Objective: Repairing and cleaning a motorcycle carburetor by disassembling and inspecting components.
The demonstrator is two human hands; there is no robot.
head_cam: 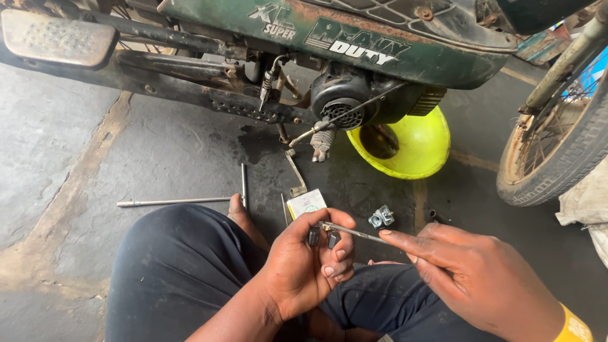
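Left hand (304,259) grip clamped on small dark metal part (315,235); thin steel rod (354,234), pinched in right hand (468,275) grip, runs leftward, tip at the part.

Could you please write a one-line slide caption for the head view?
Left hand pinches a small dark part; right hand applies a thin metal tool.

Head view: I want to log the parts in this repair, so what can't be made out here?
- Small dark parts in the left hand: kind unclear, half covered by the fingers.
- Thin metal tool in the right hand: its tip is hidden at the parts.
- Front wheel: cut off by the right edge.
- Yellow bowl: contents shadowed by the engine.
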